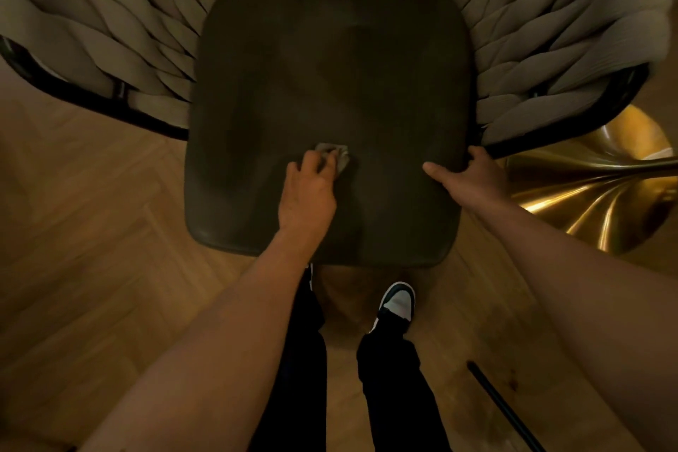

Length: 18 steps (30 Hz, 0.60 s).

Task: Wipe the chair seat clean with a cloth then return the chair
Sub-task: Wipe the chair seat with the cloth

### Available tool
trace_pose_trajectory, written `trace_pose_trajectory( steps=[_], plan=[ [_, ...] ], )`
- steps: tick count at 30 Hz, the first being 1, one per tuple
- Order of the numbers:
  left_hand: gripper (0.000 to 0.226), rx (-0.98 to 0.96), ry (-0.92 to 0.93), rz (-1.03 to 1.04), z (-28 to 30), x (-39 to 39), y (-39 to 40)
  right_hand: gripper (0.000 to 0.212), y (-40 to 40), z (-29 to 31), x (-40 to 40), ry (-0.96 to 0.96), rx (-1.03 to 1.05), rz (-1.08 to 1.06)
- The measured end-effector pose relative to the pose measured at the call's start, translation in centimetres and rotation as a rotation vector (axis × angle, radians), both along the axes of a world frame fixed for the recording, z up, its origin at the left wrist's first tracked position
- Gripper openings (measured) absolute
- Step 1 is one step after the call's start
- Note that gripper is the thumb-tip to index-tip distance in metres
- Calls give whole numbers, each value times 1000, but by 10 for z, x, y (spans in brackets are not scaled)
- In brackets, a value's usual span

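Dim light hides any dirt on the dark chair seat (330, 84). The left hand (307, 194) bunches a small grey cloth (339, 155) against it, seemingly pressing. The right hand (473, 178), thumb spread, grips the seat's right edge.

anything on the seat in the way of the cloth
Nothing visible. The left hand presses the cloth straight onto the seat, which is bare ahead of it. The right hand only grips the seat's right edge, off to the side.

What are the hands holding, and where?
Left hand bunches a small cloth under its fingertips. Right hand grips the chair seat's right edge.
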State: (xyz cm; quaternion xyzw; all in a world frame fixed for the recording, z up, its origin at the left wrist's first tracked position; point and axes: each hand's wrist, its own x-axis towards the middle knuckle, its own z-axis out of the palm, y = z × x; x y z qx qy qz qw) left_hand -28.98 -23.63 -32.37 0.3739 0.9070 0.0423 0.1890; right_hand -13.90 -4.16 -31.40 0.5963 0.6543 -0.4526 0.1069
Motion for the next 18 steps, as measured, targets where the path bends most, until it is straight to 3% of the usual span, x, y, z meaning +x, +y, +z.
trace_pose_trajectory(
  steps=[18],
  plan=[
    [48, -66, 173, 302, -4, -141, -109, 95, 0, -9, 2, -40, 46, 19]
  ],
)
